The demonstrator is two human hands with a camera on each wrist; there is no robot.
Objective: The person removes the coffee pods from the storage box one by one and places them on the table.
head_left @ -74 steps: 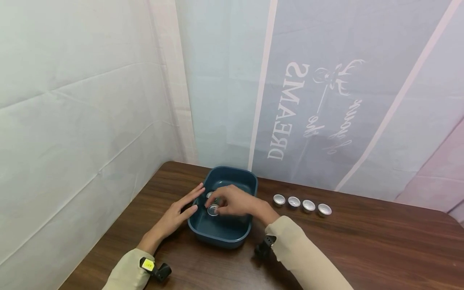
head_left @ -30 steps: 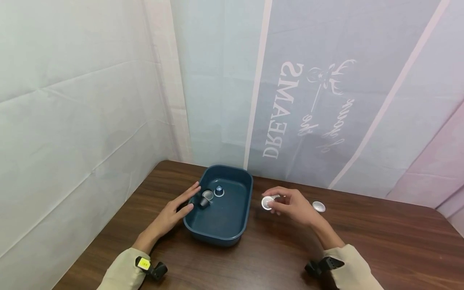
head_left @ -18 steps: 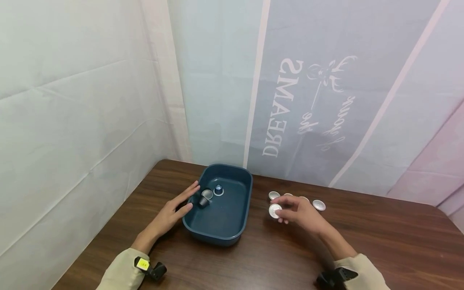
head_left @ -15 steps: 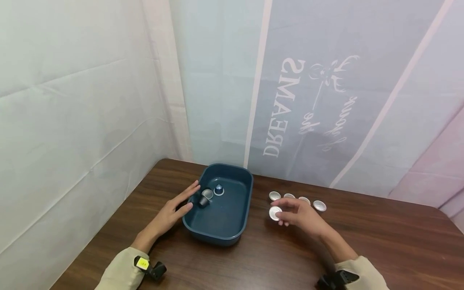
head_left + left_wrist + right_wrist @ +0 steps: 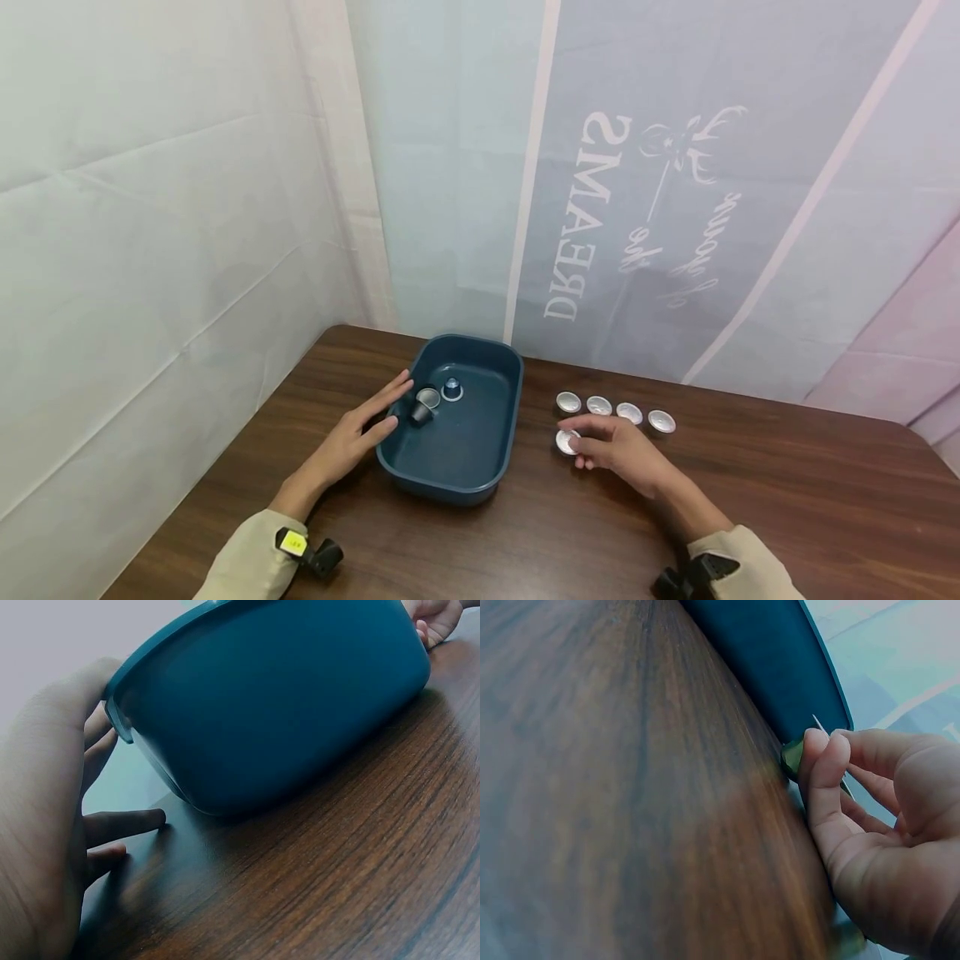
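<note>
My right hand (image 5: 618, 450) pinches a capsule (image 5: 567, 442) with a silver lid, low at the table, in front of a row of several lidded capsules (image 5: 598, 406). The right wrist view shows this capsule's green body (image 5: 792, 759) between thumb and fingers of the right hand (image 5: 900, 817). My left hand (image 5: 348, 442) rests with extended fingers on the left rim of a dark blue bin (image 5: 457, 492); in the left wrist view the left hand (image 5: 45, 810) lies at the bin's edge (image 5: 277, 705). Inside the bin, a blue capsule (image 5: 452, 388) stands beside several others (image 5: 422, 412).
The brown wooden table (image 5: 810, 492) reaches a white cloth wall (image 5: 150, 208) on the left and a printed grey-blue curtain (image 5: 450, 167) behind. The bin stands left of the capsule row, near the curtain.
My right hand has left the bin, moved right and taken a capsule, which is now lower and in front of the row. The left hand has stayed at the bin's rim.
</note>
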